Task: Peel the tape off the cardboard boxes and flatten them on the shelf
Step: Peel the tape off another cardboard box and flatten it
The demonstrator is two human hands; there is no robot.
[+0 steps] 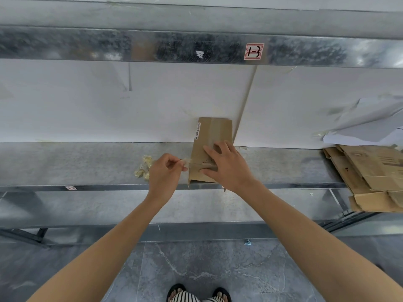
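Observation:
A small brown cardboard box [214, 131] lies on the metal shelf [87, 164], its far end against the white back wall. My right hand [226, 164] presses down on the box's near half with fingers spread. Just left of the box, my left hand [166, 173] pinches a strip of clear tape [185, 162] that still runs to the box's left edge. A white printed label [198, 131] runs along the box's upper left side.
A crumpled wad of peeled tape [144, 168] lies on the shelf left of my left hand. A stack of flattened cardboard [370, 177] overhangs the shelf at the right, torn white paper [370, 120] above it. An upper shelf beam [196, 46] crosses overhead.

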